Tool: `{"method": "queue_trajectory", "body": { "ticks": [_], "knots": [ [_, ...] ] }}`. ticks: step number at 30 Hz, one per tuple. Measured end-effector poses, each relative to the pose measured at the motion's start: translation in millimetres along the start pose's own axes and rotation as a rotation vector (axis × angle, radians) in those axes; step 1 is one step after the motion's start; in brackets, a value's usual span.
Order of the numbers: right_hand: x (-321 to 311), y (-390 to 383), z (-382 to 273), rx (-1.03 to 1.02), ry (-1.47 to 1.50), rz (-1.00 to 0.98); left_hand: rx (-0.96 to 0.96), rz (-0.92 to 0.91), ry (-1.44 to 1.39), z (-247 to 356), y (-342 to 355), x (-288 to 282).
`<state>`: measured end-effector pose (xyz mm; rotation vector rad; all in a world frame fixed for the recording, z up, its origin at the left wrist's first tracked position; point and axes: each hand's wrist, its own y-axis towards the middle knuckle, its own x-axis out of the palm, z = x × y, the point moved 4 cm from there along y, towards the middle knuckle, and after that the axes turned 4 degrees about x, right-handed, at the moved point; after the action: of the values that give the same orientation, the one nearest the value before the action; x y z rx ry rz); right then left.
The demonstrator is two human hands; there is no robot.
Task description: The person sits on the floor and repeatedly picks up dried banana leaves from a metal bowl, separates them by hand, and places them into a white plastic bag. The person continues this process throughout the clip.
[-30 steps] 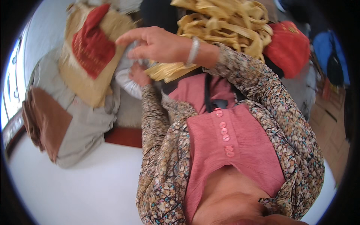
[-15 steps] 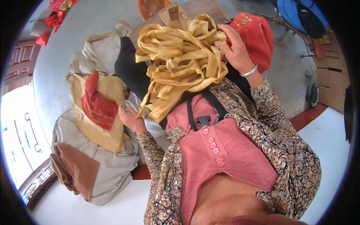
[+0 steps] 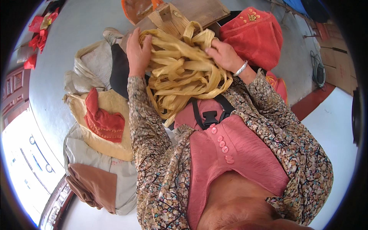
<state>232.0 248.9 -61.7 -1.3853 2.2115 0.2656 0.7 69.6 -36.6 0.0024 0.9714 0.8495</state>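
Observation:
A loose heap of flat yellow straw-like strips lies over my lap. My left hand grips it at the upper left, thumb and fingers curled at the strands. At the upper right of the heap, my right hand, with a silver bracelet at the wrist, pinches some strips. Just beyond the heap is a wooden board. A red padded cloth item with gold decoration lies beside my right hand. A black strap with a plastic buckle crosses pink fabric below the strips.
At left are a tan sack with a red cloth, grey bags and a brown cloth. An orange object is behind the board, cardboard at right, red bags far upper left.
My left hand has risen from low beside the heap to its upper left. My right hand has moved onto the strips' upper right and closed. The view has shifted.

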Motion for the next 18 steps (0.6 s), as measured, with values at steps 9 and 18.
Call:
{"method": "queue_trajectory", "body": {
  "ticks": [9,18],
  "knots": [
    [45,-23,-24,-0.481,-0.582,-0.398,0.097,-0.359,0.07,97,-105,-8],
    [59,-2,-12,-0.327,-0.225,-0.357,0.093,-0.36,0.328,87,-107,20]
  ]
}}
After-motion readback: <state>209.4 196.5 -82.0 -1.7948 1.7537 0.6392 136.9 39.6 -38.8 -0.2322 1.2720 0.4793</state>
